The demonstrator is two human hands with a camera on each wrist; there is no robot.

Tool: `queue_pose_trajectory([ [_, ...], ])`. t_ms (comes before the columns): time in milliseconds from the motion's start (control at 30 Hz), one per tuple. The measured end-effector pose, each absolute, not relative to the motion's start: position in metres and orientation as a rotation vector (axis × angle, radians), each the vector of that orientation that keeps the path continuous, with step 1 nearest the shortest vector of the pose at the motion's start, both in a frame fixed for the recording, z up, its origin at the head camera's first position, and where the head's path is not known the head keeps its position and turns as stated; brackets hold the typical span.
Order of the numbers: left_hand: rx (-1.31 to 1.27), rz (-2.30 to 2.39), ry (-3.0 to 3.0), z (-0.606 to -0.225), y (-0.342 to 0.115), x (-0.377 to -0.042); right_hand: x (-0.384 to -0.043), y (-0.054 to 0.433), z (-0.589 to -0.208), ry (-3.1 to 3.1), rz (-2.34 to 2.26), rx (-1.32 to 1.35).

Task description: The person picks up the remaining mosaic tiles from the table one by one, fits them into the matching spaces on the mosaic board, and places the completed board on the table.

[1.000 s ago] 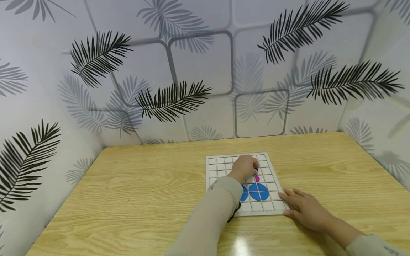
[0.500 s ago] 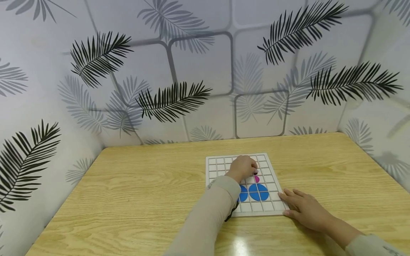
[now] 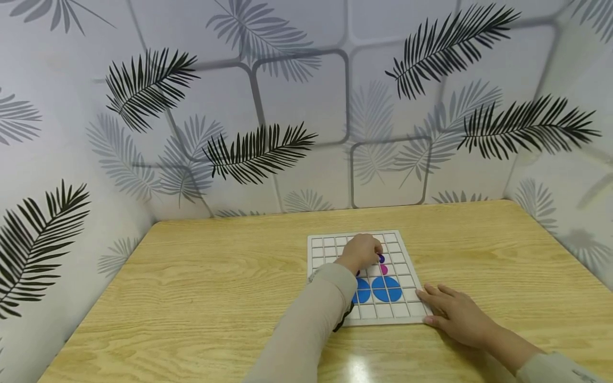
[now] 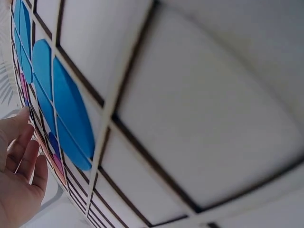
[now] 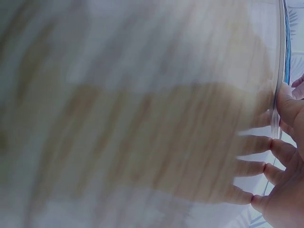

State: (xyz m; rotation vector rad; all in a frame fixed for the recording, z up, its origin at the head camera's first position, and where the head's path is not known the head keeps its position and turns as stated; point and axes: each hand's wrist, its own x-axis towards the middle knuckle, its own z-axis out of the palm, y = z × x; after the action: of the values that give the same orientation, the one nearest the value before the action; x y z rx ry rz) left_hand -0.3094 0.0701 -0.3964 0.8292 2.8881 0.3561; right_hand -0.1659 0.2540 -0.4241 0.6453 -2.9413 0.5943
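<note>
A white grid board point(image 3: 413, 308) lies on the table. My left hand point(image 3: 358, 251) reaches over it, fingertips at a small purple piece point(image 3: 381, 259); in the left wrist view the left hand's point(image 4: 21, 183) fingers are loosely bent, one tip at the board. Just below the purple piece sits a pink half-round piece point(image 3: 384, 269). Nearer me are a blue disc point(image 3: 387, 289) split by grid bars and a second blue disc point(image 3: 363, 291), partly behind my sleeve. My right hand point(image 3: 457, 314) rests with extended fingers at the board's near right corner.
The wooden table point(image 3: 206, 287) stretches to both sides of the board. Behind it stands a wall point(image 3: 306, 175) with a leaf pattern. A black band point(image 3: 342, 318) shows at my left cuff, and the left forearm covers the board's near left part.
My left hand has drawn back slightly to the left, leaving more of the purple piece showing. A bit of dark piece has appeared beside the left wrist. The right hand stays where it was.
</note>
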Motion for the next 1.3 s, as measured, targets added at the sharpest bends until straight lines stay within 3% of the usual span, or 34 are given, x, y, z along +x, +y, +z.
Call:
queue_pose_trajectory([
  [567, 0.902, 0.552, 2.792, -0.374, 0.048, -0.297, -0.168, 0.254, -0.423, -2.944, 0.586, 0.667],
  [1300, 1.127, 0.858, 2.576, -0.345, -0.012, -0.242, -0.168, 0.252, -0.424, -2.938, 0.593, 0.672],
])
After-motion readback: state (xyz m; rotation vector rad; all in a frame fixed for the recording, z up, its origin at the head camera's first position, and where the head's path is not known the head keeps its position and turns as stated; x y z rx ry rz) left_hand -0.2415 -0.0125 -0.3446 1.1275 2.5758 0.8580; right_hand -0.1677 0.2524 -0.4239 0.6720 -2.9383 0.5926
